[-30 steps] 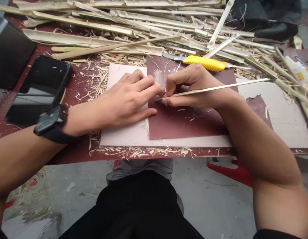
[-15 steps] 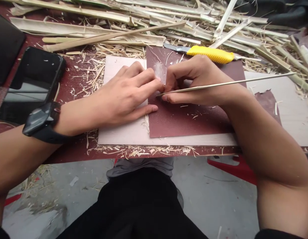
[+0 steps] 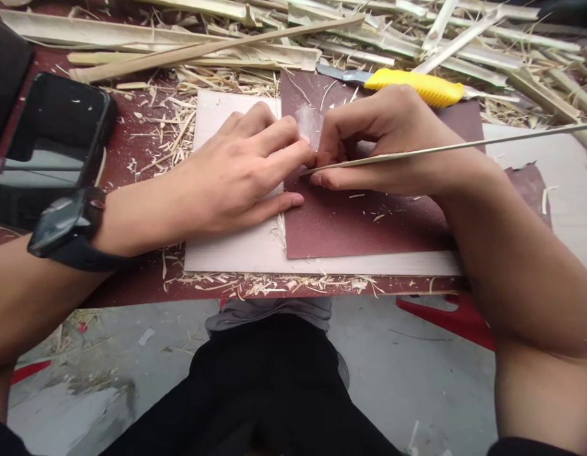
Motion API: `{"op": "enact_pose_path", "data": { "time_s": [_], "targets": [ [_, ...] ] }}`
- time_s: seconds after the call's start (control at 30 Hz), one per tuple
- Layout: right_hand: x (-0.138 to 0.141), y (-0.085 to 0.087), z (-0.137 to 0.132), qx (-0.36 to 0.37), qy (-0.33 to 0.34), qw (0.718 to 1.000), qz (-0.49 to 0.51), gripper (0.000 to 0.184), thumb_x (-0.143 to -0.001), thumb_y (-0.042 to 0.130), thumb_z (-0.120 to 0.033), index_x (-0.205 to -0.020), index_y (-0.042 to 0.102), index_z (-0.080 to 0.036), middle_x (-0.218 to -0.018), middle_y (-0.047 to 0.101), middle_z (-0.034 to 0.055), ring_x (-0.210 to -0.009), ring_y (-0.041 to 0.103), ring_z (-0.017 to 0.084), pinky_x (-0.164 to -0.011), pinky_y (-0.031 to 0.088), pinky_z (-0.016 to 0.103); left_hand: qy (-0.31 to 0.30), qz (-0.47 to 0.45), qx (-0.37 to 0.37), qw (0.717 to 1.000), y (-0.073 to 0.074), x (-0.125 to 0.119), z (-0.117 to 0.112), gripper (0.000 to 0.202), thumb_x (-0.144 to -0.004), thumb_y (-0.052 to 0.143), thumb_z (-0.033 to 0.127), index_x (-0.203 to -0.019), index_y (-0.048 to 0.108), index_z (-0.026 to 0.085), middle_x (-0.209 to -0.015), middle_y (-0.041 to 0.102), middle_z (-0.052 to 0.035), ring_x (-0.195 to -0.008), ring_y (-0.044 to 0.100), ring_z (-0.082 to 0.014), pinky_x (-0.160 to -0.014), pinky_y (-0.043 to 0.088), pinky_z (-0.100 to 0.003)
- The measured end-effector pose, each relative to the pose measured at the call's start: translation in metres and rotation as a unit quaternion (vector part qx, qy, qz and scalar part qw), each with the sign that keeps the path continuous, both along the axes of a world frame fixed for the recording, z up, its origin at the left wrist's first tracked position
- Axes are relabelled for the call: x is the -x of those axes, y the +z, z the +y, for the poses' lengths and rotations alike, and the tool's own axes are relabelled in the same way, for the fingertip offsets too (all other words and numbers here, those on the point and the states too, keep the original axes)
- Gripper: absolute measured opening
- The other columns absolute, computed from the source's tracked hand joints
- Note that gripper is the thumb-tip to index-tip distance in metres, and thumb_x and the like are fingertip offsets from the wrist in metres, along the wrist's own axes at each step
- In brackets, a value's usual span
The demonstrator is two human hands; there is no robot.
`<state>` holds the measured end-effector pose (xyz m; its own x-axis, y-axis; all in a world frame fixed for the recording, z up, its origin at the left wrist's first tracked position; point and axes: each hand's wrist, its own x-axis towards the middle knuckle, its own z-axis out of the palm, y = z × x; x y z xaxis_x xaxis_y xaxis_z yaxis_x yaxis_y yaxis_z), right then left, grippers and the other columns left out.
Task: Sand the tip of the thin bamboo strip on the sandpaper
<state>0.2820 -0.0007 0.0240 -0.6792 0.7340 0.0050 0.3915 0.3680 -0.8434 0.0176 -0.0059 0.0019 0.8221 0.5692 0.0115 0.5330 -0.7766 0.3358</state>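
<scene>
A thin, pale bamboo strip (image 3: pixel 416 152) is pinched between the thumb and fingers of my right hand (image 3: pixel 392 145). It slants up to the right across that wrist and out of view. Its near end lies low over a dark red sheet of what looks like sandpaper (image 3: pixel 359 228), which has a whitish worn patch. My left hand (image 3: pixel 248 168) rests palm down on the pale board (image 3: pixel 227 253) and the sheet's left edge. Its thumb is stretched apart, and the bent index fingertip meets the right fingertips by the strip's end; the exact contact is hidden.
Behind my hands lies a yellow-handled utility knife (image 3: pixel 414 87), blade out to the left. Split bamboo pieces (image 3: pixel 217 47) and shavings cover the back of the table. A black phone (image 3: pixel 50 142) lies at left beside my watch (image 3: pixel 68 221). A torn red scrap (image 3: pixel 530 183) is at right.
The view has shifted slightly, so the strip now runs past the right edge. Both hands keep nearly the same pose, and the right still pinches the strip.
</scene>
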Motion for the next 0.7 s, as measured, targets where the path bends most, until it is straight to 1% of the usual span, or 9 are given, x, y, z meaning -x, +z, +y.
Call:
{"op": "enact_pose_path", "data": {
  "time_s": [0.1, 0.2, 0.33, 0.47, 0.57, 0.63, 0.7],
  "targets": [
    [0.0009, 0.0006, 0.0001, -0.007, -0.001, 1.0, -0.007, 0.027, -0.09, 0.084, -0.014, -0.074, 0.062, -0.017, -0.07, 0.059, -0.0022, -0.068, 0.046, 0.005, -0.059, 0.03, 0.03, -0.017, 0.019, -0.025, 0.999, -0.0004, 0.0007, 0.0004, 0.054, -0.114, 0.049, 0.047, -0.158, 0.06, 0.017, -0.158, 0.059, -0.0186, -0.151, 0.051, -0.0398, -0.13, 0.049, -0.069],
    [0.0017, 0.0007, -0.0002, -0.013, -0.005, 1.0, -0.013, 0.03, -0.09, 0.087, -0.015, -0.074, 0.062, -0.018, -0.069, 0.057, -0.0024, -0.068, 0.045, 0.006, -0.059, 0.029, 0.03, -0.03, 0.029, -0.041, 0.998, -0.0014, 0.0012, 0.0014, 0.055, -0.114, 0.046, 0.047, -0.158, 0.058, 0.016, -0.158, 0.057, -0.0184, -0.151, 0.05, -0.041, -0.129, 0.049, -0.07],
    [0.002, 0.0004, -0.0011, -0.032, -0.01, 0.999, -0.026, 0.034, -0.091, 0.089, -0.017, -0.072, 0.06, -0.017, -0.069, 0.057, -0.003, -0.07, 0.044, 0.006, -0.062, 0.03, 0.029, -0.028, 0.035, -0.051, 0.998, -0.0022, 0.0019, 0.0021, 0.053, -0.114, 0.043, 0.05, -0.157, 0.056, 0.02, -0.157, 0.057, -0.0167, -0.15, 0.052, -0.0416, -0.127, 0.051, -0.07],
    [0.0015, -0.0005, -0.0022, -0.045, -0.012, 0.998, -0.03, 0.037, -0.094, 0.089, -0.024, -0.073, 0.06, -0.017, -0.07, 0.056, -0.0028, -0.071, 0.043, 0.006, -0.063, 0.029, 0.028, -0.027, 0.026, -0.056, 0.998, -0.0016, 0.0028, 0.0028, 0.052, -0.114, 0.043, 0.054, -0.155, 0.056, 0.025, -0.157, 0.058, -0.0143, -0.15, 0.054, -0.0399, -0.128, 0.052, -0.065],
    [0.0014, -0.001, -0.002, -0.052, -0.005, 0.998, -0.026, 0.04, -0.094, 0.09, -0.029, -0.073, 0.059, -0.017, -0.068, 0.054, -0.0022, -0.071, 0.042, 0.006, -0.062, 0.027, 0.028, -0.023, 0.022, -0.036, 0.999, -0.0013, 0.0027, 0.0038, 0.056, -0.112, 0.044, 0.055, -0.156, 0.057, 0.023, -0.159, 0.058, -0.0163, -0.153, 0.052, -0.0423, -0.13, 0.049, -0.069],
    [0.0018, -0.0007, -0.0016, -0.056, 0.002, 0.998, -0.019, 0.041, -0.093, 0.091, -0.028, -0.072, 0.057, -0.016, -0.068, 0.053, -0.0019, -0.072, 0.041, 0.006, -0.063, 0.027, 0.029, -0.016, 0.02, -0.023, 0.999, -0.0014, 0.0023, 0.0044, 0.057, -0.111, 0.046, 0.054, -0.155, 0.058, 0.022, -0.159, 0.058, -0.0171, -0.154, 0.051, -0.0438, -0.132, 0.047, -0.072],
    [0.0024, 0.0001, -0.0018, -0.058, 0.005, 0.998, -0.014, 0.04, -0.092, 0.089, -0.024, -0.072, 0.056, -0.016, -0.068, 0.052, -0.0018, -0.072, 0.041, 0.006, -0.065, 0.028, 0.03, -0.015, 0.02, -0.024, 0.999, -0.0015, 0.002, 0.0045, 0.057, -0.11, 0.049, 0.054, -0.156, 0.058, 0.022, -0.16, 0.058, -0.0171, -0.155, 0.052, -0.0437, -0.133, 0.047, -0.072]
  ]
}}
